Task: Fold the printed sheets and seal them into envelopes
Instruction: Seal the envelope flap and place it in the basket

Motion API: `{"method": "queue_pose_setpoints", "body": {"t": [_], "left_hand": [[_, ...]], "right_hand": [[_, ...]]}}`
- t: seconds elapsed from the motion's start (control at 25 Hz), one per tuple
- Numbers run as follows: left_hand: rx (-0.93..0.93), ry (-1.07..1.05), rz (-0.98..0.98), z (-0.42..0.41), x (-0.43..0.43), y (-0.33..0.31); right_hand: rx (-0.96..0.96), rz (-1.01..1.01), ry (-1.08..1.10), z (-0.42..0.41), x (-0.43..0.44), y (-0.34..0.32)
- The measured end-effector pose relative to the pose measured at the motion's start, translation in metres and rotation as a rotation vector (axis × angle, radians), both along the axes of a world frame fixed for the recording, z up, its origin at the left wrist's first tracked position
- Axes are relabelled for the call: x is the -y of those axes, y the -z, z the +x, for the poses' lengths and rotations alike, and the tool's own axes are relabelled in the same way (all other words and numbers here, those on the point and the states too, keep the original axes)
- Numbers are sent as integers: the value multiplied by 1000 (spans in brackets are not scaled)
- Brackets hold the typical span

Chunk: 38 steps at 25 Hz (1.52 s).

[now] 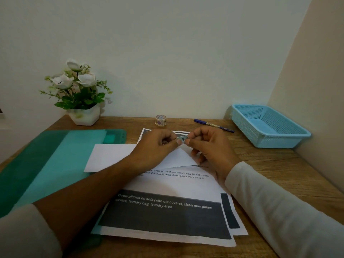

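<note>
A white envelope [111, 157] lies on the desk with its triangular flap [181, 158] under my hands. My left hand [156, 146] and my right hand [208, 144] pinch the two ends of a short patterned strip of tape [182, 140] just above the flap's tip. Beneath the envelope lies a stack of printed sheets [167, 215] with dark bands and white text. A small roll of patterned tape [160, 120] stands at the back of the desk.
A green folder [46, 164] covers the desk's left side. A potted white flower [80, 94] stands at the back left. A blue pen [214, 125] lies beside a blue mesh basket [290, 142] at the back right, near the side wall.
</note>
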<state>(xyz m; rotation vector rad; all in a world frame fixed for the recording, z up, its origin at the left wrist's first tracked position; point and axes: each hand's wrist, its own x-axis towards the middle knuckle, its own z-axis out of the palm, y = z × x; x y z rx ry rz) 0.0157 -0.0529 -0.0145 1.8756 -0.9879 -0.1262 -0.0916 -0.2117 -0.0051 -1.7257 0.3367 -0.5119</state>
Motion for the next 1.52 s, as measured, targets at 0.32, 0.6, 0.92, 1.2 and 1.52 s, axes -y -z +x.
{"method": "queue_pose_setpoints", "body": {"t": [0.32, 0.6, 0.92, 1.2, 1.52], "left_hand": [[30, -84, 45, 5, 1, 5], [32, -126, 49, 4, 2, 5], [122, -188, 117, 1, 3, 3], [257, -184, 232, -1, 4, 0], [344, -182, 280, 5, 8, 6]], "right_hand": [[-15, -156, 127, 9, 23, 0], [-75, -411, 124, 39, 11, 11], [-139, -553, 140, 41, 4, 8], [-146, -630, 161, 40, 0, 8], [-360, -917, 204, 35, 3, -2]]}}
